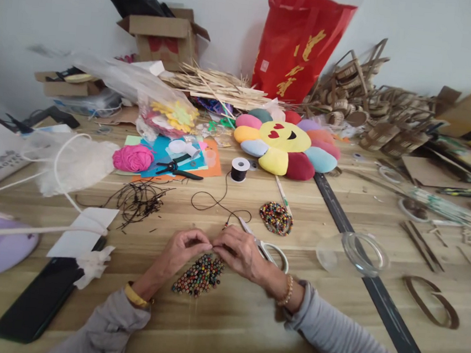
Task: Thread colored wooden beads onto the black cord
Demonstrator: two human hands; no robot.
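Observation:
My left hand [181, 252] and my right hand [240, 253] meet fingertip to fingertip above a loose pile of small multicoloured wooden beads [199, 277]. Both are closed in a pinch. A thin black cord [205, 207] loops from a spool [240, 170] to my right hand, with a few beads on it just behind the knuckles. Whatever lies between the left fingertips is too small to make out. White-handled scissors [274, 253] lie partly under my right hand. Beyond them rests a coiled strand of beads [276, 218].
A heap of black cord pieces [141, 201], black-handled pliers [176, 168] and pink yarn [133, 158] lie to the left. A phone [35, 301] is near the left front. Behind the spool sits a flower cushion [287, 144]. Clear round containers [363, 254] stand to the right.

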